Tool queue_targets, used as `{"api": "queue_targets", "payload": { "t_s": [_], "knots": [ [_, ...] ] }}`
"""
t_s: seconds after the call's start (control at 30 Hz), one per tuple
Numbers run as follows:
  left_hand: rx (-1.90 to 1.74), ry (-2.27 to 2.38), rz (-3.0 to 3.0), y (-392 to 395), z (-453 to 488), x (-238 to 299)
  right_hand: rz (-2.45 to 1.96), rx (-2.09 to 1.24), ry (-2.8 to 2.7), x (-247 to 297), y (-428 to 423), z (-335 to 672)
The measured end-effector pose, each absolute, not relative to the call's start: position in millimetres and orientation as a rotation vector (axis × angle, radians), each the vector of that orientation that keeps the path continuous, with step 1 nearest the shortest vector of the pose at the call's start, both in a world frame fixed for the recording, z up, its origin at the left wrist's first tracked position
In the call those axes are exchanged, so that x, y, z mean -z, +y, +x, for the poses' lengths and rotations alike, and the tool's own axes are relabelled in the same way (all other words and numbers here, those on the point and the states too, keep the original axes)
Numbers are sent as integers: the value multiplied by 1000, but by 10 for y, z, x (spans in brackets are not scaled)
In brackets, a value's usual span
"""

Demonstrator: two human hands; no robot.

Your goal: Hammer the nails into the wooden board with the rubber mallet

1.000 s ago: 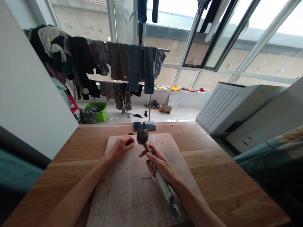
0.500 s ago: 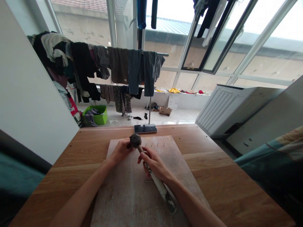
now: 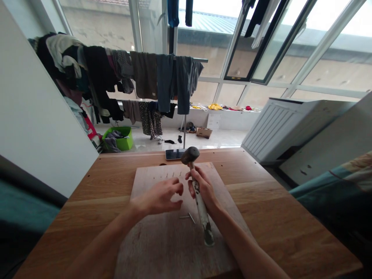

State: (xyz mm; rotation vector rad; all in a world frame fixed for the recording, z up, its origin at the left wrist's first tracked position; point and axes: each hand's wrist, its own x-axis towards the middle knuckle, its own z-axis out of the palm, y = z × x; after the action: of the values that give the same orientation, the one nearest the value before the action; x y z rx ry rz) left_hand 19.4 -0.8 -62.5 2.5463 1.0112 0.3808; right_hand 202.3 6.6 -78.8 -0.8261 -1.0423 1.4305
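White paint, partly worn away, covers the handle of the mallet (image 3: 201,209), which my right hand (image 3: 207,193) supports over the wooden board (image 3: 151,240), dark head directed away from me. Right fingers: wrapped around the handle just below the head. My left hand (image 3: 161,195) is positioned over the middle of the board, thumb and forefinger apart, with nothing visible between them. Two loose nails (image 3: 184,217) lie on the board near that thumb, between it and the lower part of the handle. Toward the board's far edge, three upright nails (image 3: 173,174) stand in a row; two small dark marks (image 3: 154,178) extend the row leftward, too small to identify as nail heads or holes. The board rests flat on the desk (image 3: 261,205); a phone (image 3: 173,155) lies beyond its far edge, partly hidden by the mallet head. Step in hand, as I judge it: collecting a loose nail. The next move appears to call for lowering the left fingers and pinching one shank, with the mallet head held clear of them.
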Motion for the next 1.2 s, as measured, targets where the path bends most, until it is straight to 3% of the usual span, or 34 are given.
{"api": "queue_targets", "payload": {
  "t_s": [0.13, 0.37, 1.2],
  "knots": [
    [-123, 837, 2836, -374, 488, 530, -823, -1398, -1003, 746, 74, 2070],
    [-87, 859, 3100, -533, 681, 674, -833, -1393, -988, 761, 93, 2056],
    [55, 1237, 2792, -184, 306, 527, -831, -1430, -1040, 816, 94, 2020]
  ]
}}
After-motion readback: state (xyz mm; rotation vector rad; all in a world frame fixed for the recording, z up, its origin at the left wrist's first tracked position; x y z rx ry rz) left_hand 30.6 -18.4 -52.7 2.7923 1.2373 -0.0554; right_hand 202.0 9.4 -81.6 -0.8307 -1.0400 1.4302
